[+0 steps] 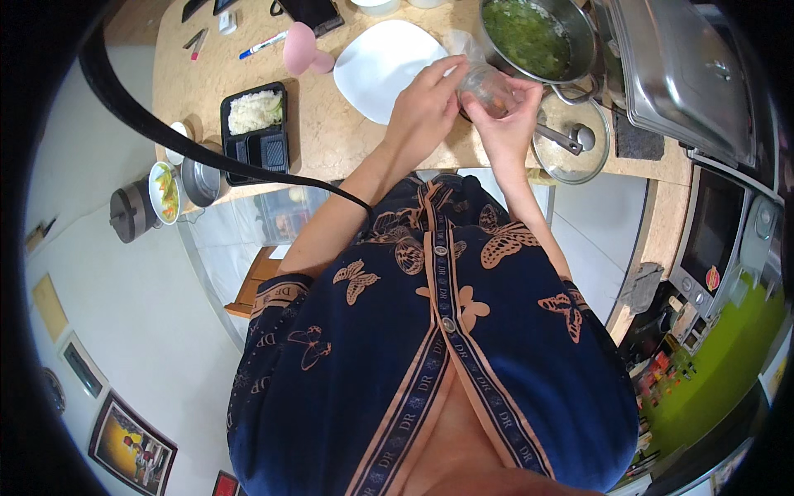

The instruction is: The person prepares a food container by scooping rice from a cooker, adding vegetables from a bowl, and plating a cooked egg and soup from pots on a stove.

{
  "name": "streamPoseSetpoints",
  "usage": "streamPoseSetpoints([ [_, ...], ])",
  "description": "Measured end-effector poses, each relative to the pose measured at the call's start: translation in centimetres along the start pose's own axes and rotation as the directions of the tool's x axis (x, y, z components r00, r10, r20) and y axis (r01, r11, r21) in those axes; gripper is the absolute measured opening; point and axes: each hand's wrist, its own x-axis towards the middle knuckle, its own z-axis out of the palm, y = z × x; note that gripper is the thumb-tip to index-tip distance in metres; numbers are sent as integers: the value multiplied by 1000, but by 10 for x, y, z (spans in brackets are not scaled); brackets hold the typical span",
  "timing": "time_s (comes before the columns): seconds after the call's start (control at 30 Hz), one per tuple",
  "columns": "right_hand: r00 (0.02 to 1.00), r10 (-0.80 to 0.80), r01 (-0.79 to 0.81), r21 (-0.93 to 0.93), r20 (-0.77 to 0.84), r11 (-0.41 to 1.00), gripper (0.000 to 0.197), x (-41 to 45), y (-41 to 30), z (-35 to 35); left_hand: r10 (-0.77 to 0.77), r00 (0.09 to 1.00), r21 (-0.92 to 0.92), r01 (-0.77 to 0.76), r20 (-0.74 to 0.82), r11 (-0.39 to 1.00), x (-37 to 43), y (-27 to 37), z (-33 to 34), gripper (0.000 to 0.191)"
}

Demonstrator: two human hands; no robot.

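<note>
Over the counter, my left hand (428, 108) and my right hand (505, 118) hold a small clear container (487, 90) between them, its contents blurred. A white square plate (388, 68) lies beside my left hand. Behind my right hand stands a steel pot (530, 40) with green leafy food in liquid. The pot's glass lid (574, 146) rests at the counter's front edge, right of my right hand. A black compartment tray (255, 133) holds white rice and pale green slices in one section. A pink rounded object (302, 49) stands left of the plate.
A blue-capped marker (263, 45) and a phone-like black device (310, 15) lie at the back. A white bowl of cut vegetables (166, 192) and a metal bowl (200, 181) sit at the left edge. A large steel-lidded container (682, 74) stands right of the pot, with a dark cloth (639, 136) near it.
</note>
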Motion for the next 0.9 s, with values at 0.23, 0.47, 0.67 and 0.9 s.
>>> streamPoseSetpoints([
  [0.23,991,-130,128,98,15,987,58,6,-4,-12,162,987,-143,-157,23,977,4,6,-12,43],
  [0.47,868,-180,153,95,463,984,58,11,-35,-54,549,805,188,-589,225,786,65,-3,-50,74],
  [0.67,786,-282,389,-85,550,917,52,14,-47,-65,212,687,-249,-47,695,967,64,-2,-50,70],
  [0.9,715,-281,473,-146,641,869,60,19,-56,-70,245,687,-355,20,684,935,59,1,-43,68],
])
